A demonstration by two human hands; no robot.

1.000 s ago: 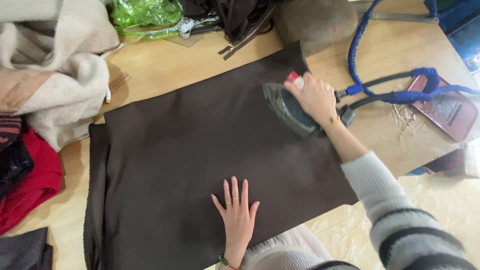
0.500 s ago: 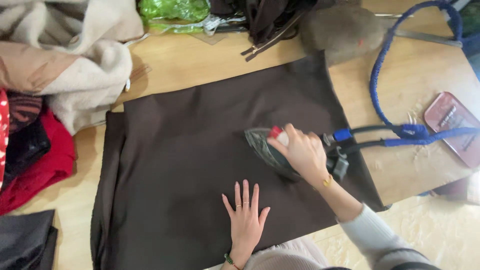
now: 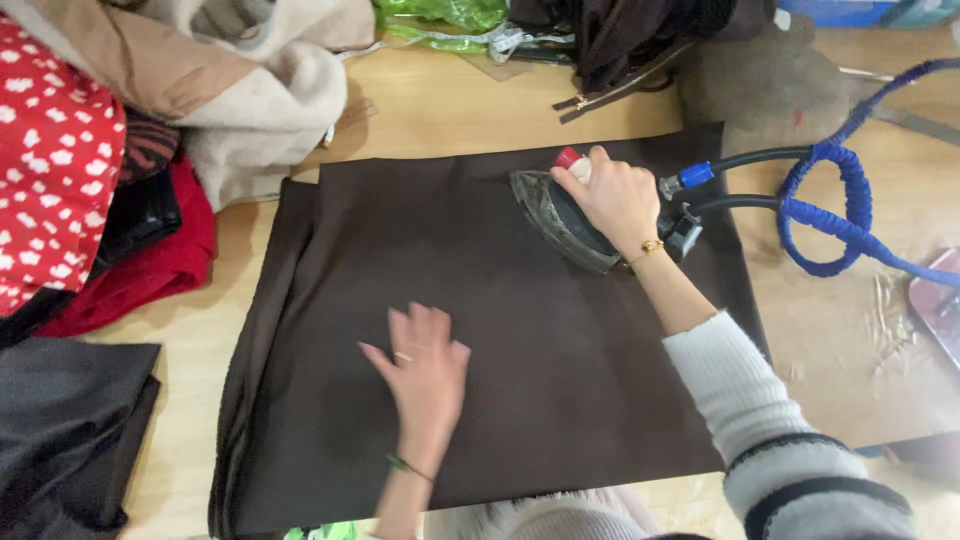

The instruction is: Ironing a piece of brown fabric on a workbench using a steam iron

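A dark brown cloth [image 3: 520,330] lies flat on a wooden table [image 3: 440,110]. My right hand [image 3: 615,195] grips the handle of a grey steam iron [image 3: 555,220] that rests on the cloth's upper middle, its tip pointing left. My left hand [image 3: 425,365] lies flat on the cloth nearer to me, fingers spread, blurred by motion. Black hoses and a blue wrapped cord [image 3: 835,210] run from the iron's back to the right.
Piled at the left are beige fabric [image 3: 250,80], red spotted cloth [image 3: 50,160], red cloth [image 3: 160,270] and dark grey fabric [image 3: 70,430]. Green plastic [image 3: 440,15] and dark garments [image 3: 640,30] lie at the far edge. A reddish iron rest [image 3: 940,300] sits at the right.
The iron has slid left across the cloth with my right hand. My left hand has moved left over the cloth. The view has shifted and drawn closer.
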